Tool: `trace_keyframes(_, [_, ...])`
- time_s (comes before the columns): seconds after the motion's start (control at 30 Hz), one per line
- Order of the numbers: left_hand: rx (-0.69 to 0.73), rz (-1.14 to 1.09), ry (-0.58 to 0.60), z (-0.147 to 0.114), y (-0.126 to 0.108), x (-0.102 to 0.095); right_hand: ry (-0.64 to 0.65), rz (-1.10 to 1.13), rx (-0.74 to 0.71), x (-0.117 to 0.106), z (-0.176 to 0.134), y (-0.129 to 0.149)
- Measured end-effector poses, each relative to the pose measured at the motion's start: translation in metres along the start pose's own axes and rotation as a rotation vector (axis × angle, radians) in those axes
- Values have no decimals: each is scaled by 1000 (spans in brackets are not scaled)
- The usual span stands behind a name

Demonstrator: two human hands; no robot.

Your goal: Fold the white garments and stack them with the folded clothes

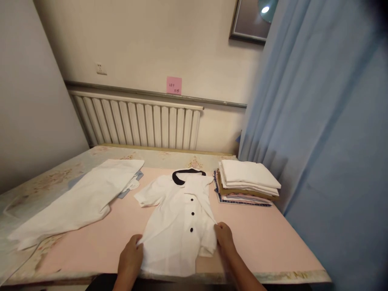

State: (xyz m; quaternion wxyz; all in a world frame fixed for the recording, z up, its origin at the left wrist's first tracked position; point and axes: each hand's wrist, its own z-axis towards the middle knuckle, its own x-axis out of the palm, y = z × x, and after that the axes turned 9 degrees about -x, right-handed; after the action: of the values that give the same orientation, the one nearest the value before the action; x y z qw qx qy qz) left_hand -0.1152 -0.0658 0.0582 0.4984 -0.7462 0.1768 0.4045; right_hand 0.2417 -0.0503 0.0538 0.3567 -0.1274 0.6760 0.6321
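A white short-sleeved shirt (172,230) with a black collar and black buttons lies front up before me. Its right side is folded inward, so that sleeve rests over the body and points toward the near edge. The other sleeve spreads out to the left. My left hand (131,258) pinches the shirt's lower left side. On the opposite side, my right hand (223,238) has its fingers closed on the folded edge, beside the turned-in sleeve.
A stack of folded clothes (248,182) stands at the right. Loose white garments (79,198) lie at the left over something blue-grey. Under everything is a pink sheet (257,238) on a floral cover. A blue curtain (318,121) hangs at right; a radiator (136,121) lines the wall.
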Motion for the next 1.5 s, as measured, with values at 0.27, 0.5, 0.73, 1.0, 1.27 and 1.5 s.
trace_keyframes(0.27, [28,17,48,-4,0,4,-73,191,85,-19,-5,-35])
trace_keyframes(0.5, [30,86,102,-2,8,13,81,290,16,-23,-18,-35])
trace_keyframes(0.73, [31,47,81,-8,14,14,21,174,-38,-46,-36,-34])
trace_keyframes(1.0, [211,185,-7,-26,13,7,66,-98,-37,-69,-44,-41])
trace_keyframes(1.27, [593,351,-328,-30,-24,40,-152,-239,-527,-49,-69,-42])
trace_keyframes(1.5, [699,440,-211,-18,-45,84,-79,-403,-790,-36,-78,-39])
